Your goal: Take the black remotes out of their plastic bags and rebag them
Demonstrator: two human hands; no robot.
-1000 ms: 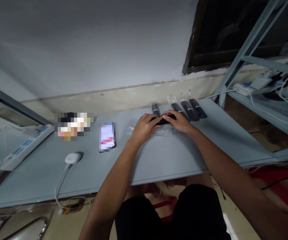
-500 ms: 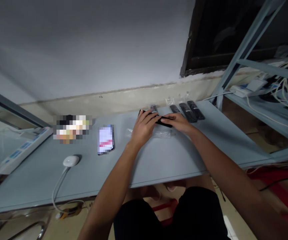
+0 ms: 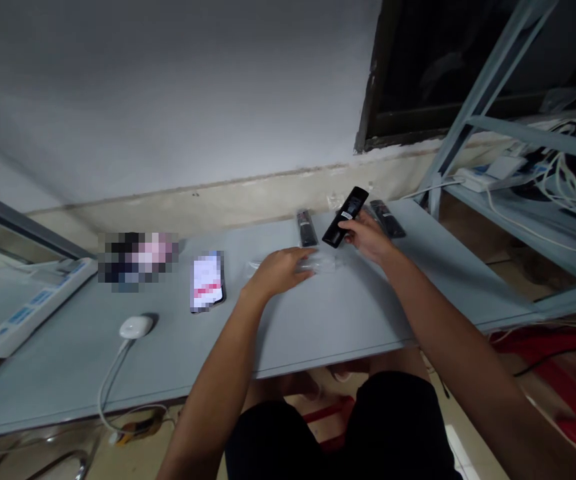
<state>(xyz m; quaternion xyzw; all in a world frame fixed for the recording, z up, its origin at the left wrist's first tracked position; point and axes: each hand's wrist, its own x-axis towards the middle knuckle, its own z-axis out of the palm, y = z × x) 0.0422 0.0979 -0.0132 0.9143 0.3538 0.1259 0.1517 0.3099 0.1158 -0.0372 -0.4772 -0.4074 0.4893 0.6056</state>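
Observation:
A black remote control [image 3: 345,217] is in my right hand [image 3: 364,235], raised at a slant above the table with its labelled side up and my thumb across it. My left hand [image 3: 284,270] is open over a clear plastic bag [image 3: 325,263] lying flat on the table. Its thumb and fingers are apart; whether they touch the bag I cannot tell. Behind the hands lies a bagged remote [image 3: 306,228]. Another wrapped remote [image 3: 388,219] rests at the back right, and the held remote and my right hand hide most of what lies beside it.
A phone with a lit screen [image 3: 207,281] lies on the grey table [image 3: 318,327], left of my hands. Further left are a white rounded device [image 3: 136,327] on a cable, a blurred-out item [image 3: 138,259] and a power strip [image 3: 38,310]. Cables [image 3: 563,180] tangle on the right shelf.
My right hand has lifted the remote up and to the right, showing its labelled side. My left hand has let go of it and moved down over the plastic bag.

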